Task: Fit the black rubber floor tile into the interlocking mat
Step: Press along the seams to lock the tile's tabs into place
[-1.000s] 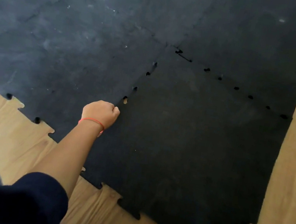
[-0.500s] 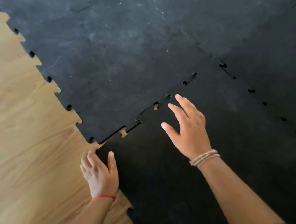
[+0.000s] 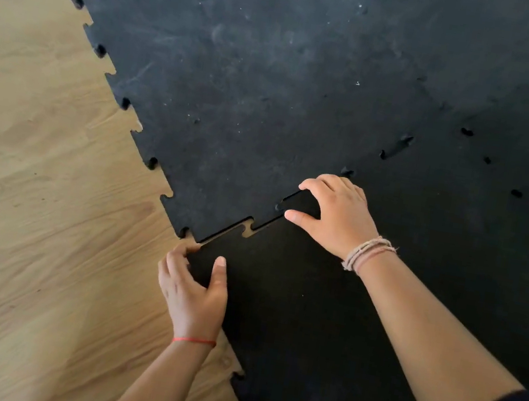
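Right hand (image 3: pixel 340 217) dropped onto tile (image 3: pixel 308 311) seam.

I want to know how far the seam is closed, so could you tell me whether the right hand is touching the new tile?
Touching. The head view shows the right hand pressed flat on the tile beside the open seam.

Head view, steeply down, close

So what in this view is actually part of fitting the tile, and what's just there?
In the job:
- black rubber tile, seam partly open
- laid mat it locks into
- left hand gripping the tile's corner
- right hand pressing at the seam

Just there:
- wooden floor
- wrist bands
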Action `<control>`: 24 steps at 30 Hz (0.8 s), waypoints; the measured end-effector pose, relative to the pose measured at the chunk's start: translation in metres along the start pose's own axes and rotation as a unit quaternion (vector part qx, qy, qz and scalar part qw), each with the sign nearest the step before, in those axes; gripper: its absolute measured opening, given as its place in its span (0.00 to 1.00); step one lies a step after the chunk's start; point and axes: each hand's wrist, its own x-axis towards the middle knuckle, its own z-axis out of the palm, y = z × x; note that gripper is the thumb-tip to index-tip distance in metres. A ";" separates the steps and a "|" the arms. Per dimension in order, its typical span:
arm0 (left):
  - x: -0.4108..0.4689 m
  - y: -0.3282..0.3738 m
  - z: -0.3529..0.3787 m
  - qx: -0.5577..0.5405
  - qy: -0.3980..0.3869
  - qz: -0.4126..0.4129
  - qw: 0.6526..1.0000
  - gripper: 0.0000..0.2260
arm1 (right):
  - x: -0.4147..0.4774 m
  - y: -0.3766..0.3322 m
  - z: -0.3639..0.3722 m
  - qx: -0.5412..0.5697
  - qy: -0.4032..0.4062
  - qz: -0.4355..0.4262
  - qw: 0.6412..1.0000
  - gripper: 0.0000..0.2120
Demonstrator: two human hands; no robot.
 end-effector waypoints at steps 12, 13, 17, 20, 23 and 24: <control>0.018 0.014 0.009 0.088 -0.026 0.060 0.994 0.13 | 0.016 0.003 0.000 0.069 0.036 0.065 0.995 0.20; 0.018 0.011 0.012 0.119 -0.039 0.054 0.991 0.16 | 0.013 0.002 0.003 0.044 0.035 0.055 0.997 0.20; 0.012 0.008 0.011 0.087 -0.032 0.067 0.993 0.17 | 0.003 0.006 0.001 0.000 0.043 0.035 0.998 0.24; 0.011 0.007 0.012 0.075 -0.041 0.061 0.994 0.17 | -0.003 0.008 0.001 -0.015 0.036 0.029 0.999 0.24; 0.014 0.006 0.014 0.072 -0.063 0.061 0.994 0.17 | -0.004 0.009 0.005 -0.032 0.022 0.023 0.999 0.24; 0.015 0.006 0.013 0.059 -0.062 0.062 0.994 0.18 | -0.003 0.008 0.003 -0.026 0.023 0.025 0.999 0.23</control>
